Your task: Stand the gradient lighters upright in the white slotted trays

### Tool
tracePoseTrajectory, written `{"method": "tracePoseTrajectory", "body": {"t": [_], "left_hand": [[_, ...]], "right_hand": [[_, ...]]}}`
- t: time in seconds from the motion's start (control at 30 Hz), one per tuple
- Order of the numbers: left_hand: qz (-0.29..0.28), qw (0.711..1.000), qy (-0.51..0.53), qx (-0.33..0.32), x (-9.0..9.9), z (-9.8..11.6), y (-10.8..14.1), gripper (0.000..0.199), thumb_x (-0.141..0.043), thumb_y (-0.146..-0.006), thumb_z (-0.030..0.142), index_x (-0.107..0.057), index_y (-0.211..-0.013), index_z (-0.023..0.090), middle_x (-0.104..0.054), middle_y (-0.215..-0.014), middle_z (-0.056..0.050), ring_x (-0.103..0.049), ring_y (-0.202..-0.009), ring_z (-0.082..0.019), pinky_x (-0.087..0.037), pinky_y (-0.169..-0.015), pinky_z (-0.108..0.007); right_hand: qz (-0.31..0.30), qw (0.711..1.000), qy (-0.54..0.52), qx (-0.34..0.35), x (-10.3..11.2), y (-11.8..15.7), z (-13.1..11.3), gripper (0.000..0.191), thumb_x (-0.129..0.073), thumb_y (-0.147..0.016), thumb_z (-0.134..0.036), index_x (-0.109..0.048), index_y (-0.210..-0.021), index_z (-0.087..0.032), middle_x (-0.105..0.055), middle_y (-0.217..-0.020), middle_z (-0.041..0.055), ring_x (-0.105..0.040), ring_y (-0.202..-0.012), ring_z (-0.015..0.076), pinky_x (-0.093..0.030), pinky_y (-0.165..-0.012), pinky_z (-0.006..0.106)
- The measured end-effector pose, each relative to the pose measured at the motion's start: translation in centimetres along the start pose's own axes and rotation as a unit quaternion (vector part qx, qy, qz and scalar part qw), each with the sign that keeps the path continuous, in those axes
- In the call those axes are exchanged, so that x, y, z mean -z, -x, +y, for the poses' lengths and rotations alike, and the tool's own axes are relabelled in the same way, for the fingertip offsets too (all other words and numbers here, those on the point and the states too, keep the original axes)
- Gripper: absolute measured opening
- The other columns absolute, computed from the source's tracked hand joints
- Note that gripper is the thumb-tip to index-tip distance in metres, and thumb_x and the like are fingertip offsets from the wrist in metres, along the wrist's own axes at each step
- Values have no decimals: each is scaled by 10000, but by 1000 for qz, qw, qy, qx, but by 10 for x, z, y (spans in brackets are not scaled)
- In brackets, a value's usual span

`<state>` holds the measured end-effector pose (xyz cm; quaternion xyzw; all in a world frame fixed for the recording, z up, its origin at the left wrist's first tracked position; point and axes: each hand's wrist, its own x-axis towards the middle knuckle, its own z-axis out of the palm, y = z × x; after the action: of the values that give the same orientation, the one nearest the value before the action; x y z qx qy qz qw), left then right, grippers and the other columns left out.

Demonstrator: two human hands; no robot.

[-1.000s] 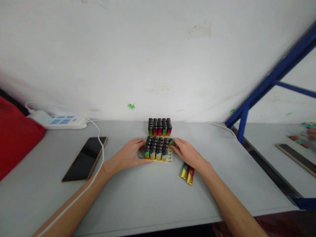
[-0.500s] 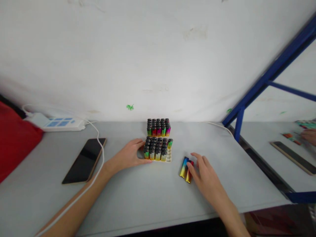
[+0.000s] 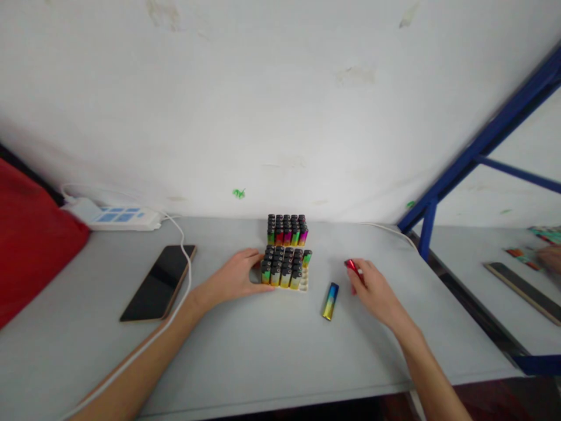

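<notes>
My left hand (image 3: 239,275) grips the left side of a white tray (image 3: 304,283), thumb at the front corner. Upright lighters (image 3: 280,270) with black tops fill most of it; the right column holds a single green lighter (image 3: 307,258) at the back, slightly tilted, with bare slots in front. My right hand (image 3: 372,289) is closed around a red lighter (image 3: 352,266), lifted off the table to the right of the tray. A blue and yellow lighter (image 3: 331,301) lies flat between the tray and my right hand. Behind the tray stands a second block of colourful lighters (image 3: 287,231).
A phone (image 3: 158,283) lies on the left, crossed by a white cable (image 3: 186,279). A power strip (image 3: 125,218) and a red item (image 3: 35,240) are further left. A blue metal frame (image 3: 427,228) rises at right; another person's hand (image 3: 550,257) shows beyond it.
My right hand has picked up the red lighter from beside the blue and yellow one and moved it slightly away to the right. My left hand stays on the tray.
</notes>
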<state>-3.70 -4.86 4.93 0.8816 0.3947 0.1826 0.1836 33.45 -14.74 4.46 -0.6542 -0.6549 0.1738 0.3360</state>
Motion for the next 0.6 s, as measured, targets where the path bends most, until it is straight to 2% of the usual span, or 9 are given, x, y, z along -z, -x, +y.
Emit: {"method": "tracePoseTrajectory", "body": {"t": [0.07, 0.13, 0.2, 0.27, 0.33, 0.4, 0.53, 0.6], "left_hand": [[-2, 1000, -8, 6, -1, 0, 1, 583, -883, -811, 716, -775, -1116, 231, -811, -1202, -120, -749, -1171, -366, -599, -1087, -465], [-3, 1000, -19, 12, -2, 0, 1, 589, -873, -814, 738, -770, -1100, 233, -809, -1180, -122, -751, -1157, -364, -601, -1068, -458], [-2, 999, -31, 14, -3, 1, 2, 590, -863, -821, 743, -766, -1100, 232, -807, -1173, -127, -750, -1156, -368, -597, -1072, -466], [1, 999, -40, 15, -3, 2, 2, 598, -863, -821, 738, -765, -1119, 228, -806, -1190, -136, -746, -1170, -379, -589, -1090, -488], [3, 999, -40, 16, -3, 2, 3, 610, -865, -817, 739, -768, -1137, 229, -806, -1205, -140, -745, -1174, -385, -588, -1097, -502], [9, 999, -32, 13, -3, 1, 3, 621, -868, -812, 742, -772, -1155, 234, -808, -1222, -136, -744, -1187, -385, -584, -1109, -502], [16, 1000, -22, 6, -5, 1, 2, 609, -891, -811, 690, -765, -1192, 233, -797, -1292, -136, -723, -1256, -392, -553, -1164, -505], [13, 1000, -23, 14, -6, 4, 0, 567, -887, -826, 665, -758, -1160, 226, -792, -1258, -137, -724, -1232, -390, -558, -1147, -506]], "right_hand": [[-58, 990, -117, -43, 3, -22, -13, 364, -484, -1066, -582, -615, -1084, -243, -618, -717, -14, -572, -604, 203, -474, -575, 325], [-85, 972, -207, -76, 0, -42, -28, 466, -501, -1022, -716, -576, -1078, -260, -546, -654, -75, -450, -509, 154, -366, -498, 273], [-63, 968, -233, -73, -9, -59, -41, 544, -535, -971, -802, -577, -990, -259, -483, -612, -91, -383, -489, 134, -305, -479, 260], [-15, 974, -218, -52, -21, -70, -51, 600, -555, -937, -846, -571, -835, -255, -448, -583, -74, -373, -500, 132, -289, -482, 271], [30, 979, -199, -41, -34, -75, -54, 636, -552, -918, -851, -513, -681, -262, -436, -565, -48, -382, -521, 136, -297, -499, 286], [50, 979, -189, -49, -46, -75, -53, 641, -536, -909, -825, -442, -592, -277, -415, -546, -34, -377, -533, 139, -300, -518, 298], [38, 984, -169, -45, -59, -64, -43, 546, -526, -904, -702, -397, -575, -286, -392, -548, -34, -379, -550, 146, -300, -544, 305], [34, 985, -165, -31, -61, -58, -40, 496, -517, -921, -642, -397, -599, -284, -410, -567, -32, -398, -568, 152, -310, -551, 300]]}}
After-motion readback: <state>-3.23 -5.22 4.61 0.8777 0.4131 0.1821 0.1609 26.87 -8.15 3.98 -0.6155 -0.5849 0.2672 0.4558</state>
